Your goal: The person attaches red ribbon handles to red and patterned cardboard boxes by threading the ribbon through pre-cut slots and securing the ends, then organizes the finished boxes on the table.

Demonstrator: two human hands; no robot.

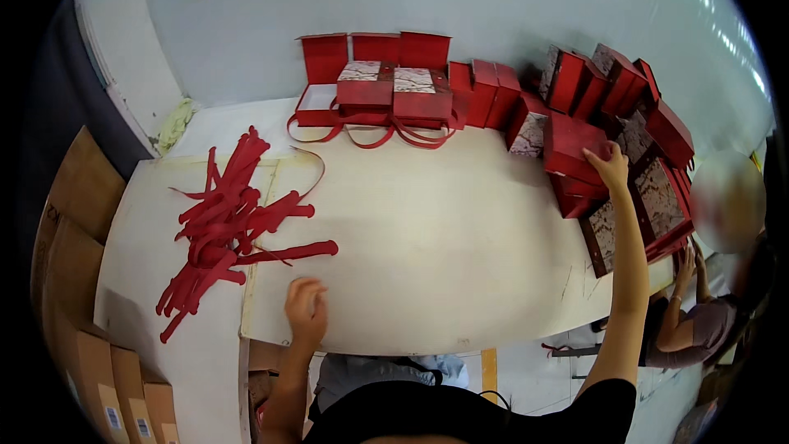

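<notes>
At the right of the table my right hand [610, 168] grips a red box [573, 140] by its right side, thumb on top. The box rests on the pile, over another red box [575, 199]. Near the table's front edge is my left hand [306, 312], half curled and slightly blurred, with a gap between thumb and fingers and nothing visible in it. Beyond and left of it lies a heap of red ribbon strips [238, 226], many with rolled or knobbed ends.
Three lidded red boxes stand at the back wall, one open box [317, 104] showing a white inside; ribbon loops hang in front. More red boxes with patterned panels [563, 78] crowd the right. Brown cartons [94, 362] stand at lower left. Another person [694, 329] sits beyond the right edge.
</notes>
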